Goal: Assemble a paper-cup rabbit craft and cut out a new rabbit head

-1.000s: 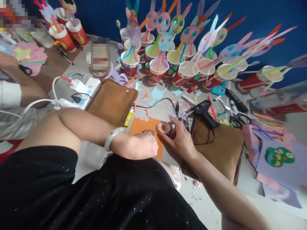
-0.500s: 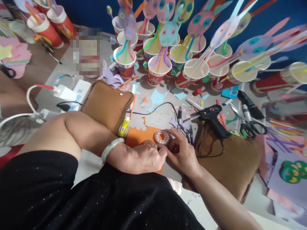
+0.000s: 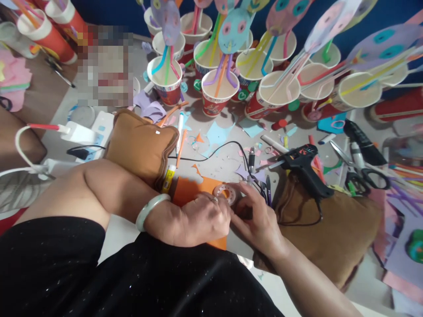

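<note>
My left hand (image 3: 205, 218) is closed in a fist over the orange paper (image 3: 190, 187). Its fingertips point down out of sight, so what they grip is hidden. Close by on the right, my right hand (image 3: 259, 220) has its fingers curved and its thumb apart from its index finger. The index fingertip lies at the edge of a small white tape ring (image 3: 234, 193), with orange showing through the ring's middle. The right thumb reaches almost to the left knuckles. A yellow-labelled glue stick (image 3: 169, 178) lies beside the orange paper.
Brown cushions (image 3: 140, 143) flank the work area. A black glue gun (image 3: 306, 165) rests on the right one, near scissors (image 3: 358, 171). Paper scraps (image 3: 218, 132) litter the table. Several red paper cups (image 3: 216, 103) with straw-and-paper figures line the back. A power strip (image 3: 102, 127) is at left.
The view has shifted slightly closer, and the cups and glue gun spread outward in it. Both hands keep nearly the same pose beside the tape ring; the left fist covers slightly more of the ring's lower edge.
</note>
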A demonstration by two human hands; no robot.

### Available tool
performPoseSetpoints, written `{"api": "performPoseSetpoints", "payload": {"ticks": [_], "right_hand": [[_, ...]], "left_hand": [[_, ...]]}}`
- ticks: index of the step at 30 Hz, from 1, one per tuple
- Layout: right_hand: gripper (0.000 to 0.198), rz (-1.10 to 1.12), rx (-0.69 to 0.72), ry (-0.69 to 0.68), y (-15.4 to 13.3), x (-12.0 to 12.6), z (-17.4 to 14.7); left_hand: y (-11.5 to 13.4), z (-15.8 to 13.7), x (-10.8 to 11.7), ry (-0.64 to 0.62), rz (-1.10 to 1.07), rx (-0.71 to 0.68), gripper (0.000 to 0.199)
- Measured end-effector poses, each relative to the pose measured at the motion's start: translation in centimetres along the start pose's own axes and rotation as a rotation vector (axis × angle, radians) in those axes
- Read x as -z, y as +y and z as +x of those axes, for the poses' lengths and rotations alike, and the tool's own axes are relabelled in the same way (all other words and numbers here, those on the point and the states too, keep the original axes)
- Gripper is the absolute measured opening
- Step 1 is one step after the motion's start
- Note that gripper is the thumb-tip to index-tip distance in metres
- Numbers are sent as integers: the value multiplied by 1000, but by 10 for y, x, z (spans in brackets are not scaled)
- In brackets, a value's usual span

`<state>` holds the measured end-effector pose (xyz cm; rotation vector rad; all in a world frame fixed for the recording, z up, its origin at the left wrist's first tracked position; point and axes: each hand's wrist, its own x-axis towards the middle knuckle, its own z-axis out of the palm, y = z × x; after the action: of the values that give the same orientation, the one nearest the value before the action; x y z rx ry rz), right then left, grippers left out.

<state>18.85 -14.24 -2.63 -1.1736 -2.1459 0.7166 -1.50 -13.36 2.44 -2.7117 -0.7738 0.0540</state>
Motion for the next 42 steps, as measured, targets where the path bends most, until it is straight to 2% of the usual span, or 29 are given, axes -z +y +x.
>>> {"api": "performPoseSetpoints", "payload": {"ticks": [5,10,14,19,42], "right_hand": [[89,62,-33,-30,-1,4,-2],[99,39,-69,-14,-2,4,-5],[103,31,-79,-3,-3,3,-6],[99,1,-72,-17,-2,5,-6],[89,0,-81,-58,0,5,-5]], "left_hand": [[0,1,-5,-33,-84,-69,21],[0,-1,-5,21,-78,-53,22],[-2,0,0,4,-105,-38,24],[-6,1,7,-25,-92,-67,28],[-3,2,4,2,-28,-2,31]]}}
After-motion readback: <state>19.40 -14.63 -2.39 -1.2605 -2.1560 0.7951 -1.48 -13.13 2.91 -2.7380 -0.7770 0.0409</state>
